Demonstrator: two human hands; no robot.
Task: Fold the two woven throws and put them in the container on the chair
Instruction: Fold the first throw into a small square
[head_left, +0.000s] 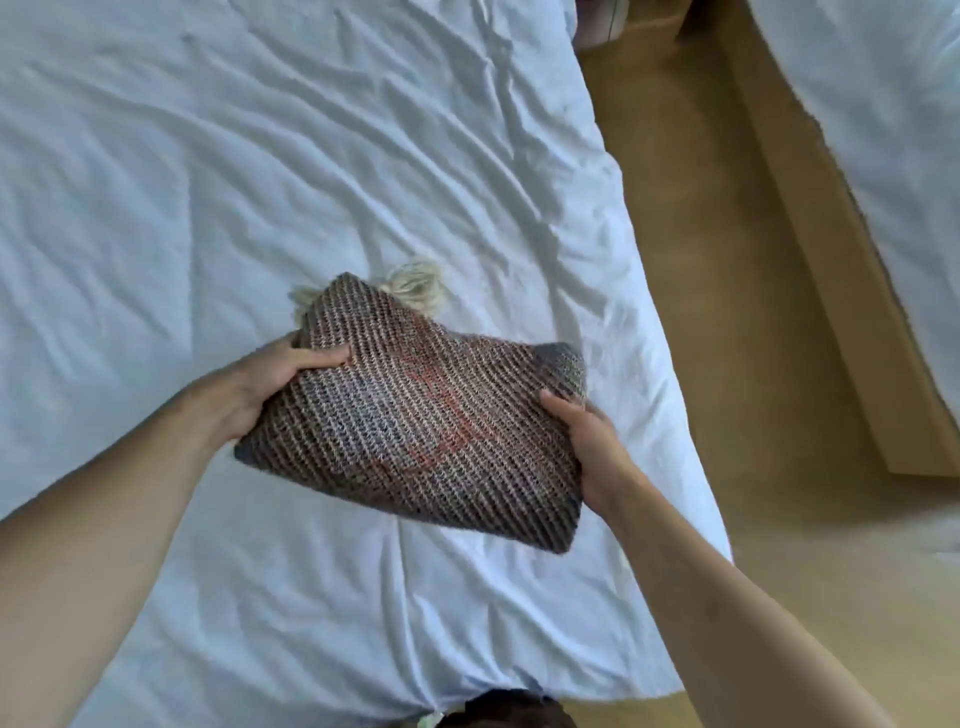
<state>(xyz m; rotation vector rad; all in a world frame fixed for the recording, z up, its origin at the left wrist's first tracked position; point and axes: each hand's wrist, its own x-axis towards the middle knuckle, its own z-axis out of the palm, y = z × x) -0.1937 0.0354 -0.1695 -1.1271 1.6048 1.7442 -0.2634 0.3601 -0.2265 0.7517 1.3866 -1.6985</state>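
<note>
A folded woven throw (415, 415), grey-brown with orange streaks and cream tassels at its far end, is held just above the white bed (208, 182). My left hand (275, 384) grips its left edge, thumb on top and fingers underneath. Its right edge is gripped the same way by my right hand (587, 441). The second throw, the chair and the container are out of view.
The rumpled white sheet covers the left and middle of the view. A tan floor aisle (727, 312) runs along the bed's right side. A second white bed (883, 130) on a wooden base stands at the far right. A dark object (509, 712) sits at the bottom edge.
</note>
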